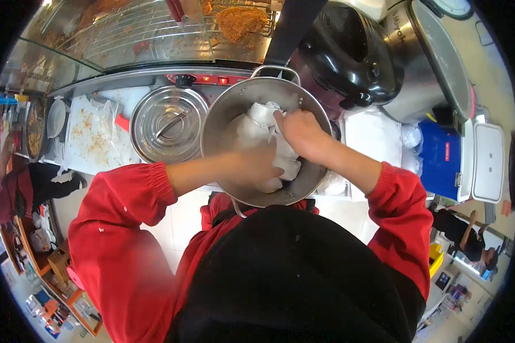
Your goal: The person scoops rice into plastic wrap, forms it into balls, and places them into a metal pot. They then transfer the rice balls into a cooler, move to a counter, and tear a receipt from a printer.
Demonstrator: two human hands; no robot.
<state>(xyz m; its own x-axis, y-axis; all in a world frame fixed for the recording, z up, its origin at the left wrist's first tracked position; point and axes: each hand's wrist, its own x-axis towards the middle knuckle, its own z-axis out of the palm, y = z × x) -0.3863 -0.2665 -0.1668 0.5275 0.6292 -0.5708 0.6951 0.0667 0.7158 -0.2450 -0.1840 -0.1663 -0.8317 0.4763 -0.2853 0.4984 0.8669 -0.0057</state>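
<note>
A deep steel pot (214, 126) with loop handles stands in front of my body, and several soft white packets (292, 170) lie inside it. My right hand (303, 134) reaches in from the right with curled fingers, their tips at an upper white packet (263, 113). Coming from the left, my left hand (254, 166) is low over the packets and smeared by motion. Its fingers overlap the white packets near the middle of the pot, and its grip is partly hidden.
Left of the pot sits a round steel lid (169, 124), beside a crumb-covered white board (94, 131). Behind are a glass display case with fried food (241, 24) and a black-lidded cooker (355, 57). A blue box (440, 160) stands right. Other people (469, 237) are farther off.
</note>
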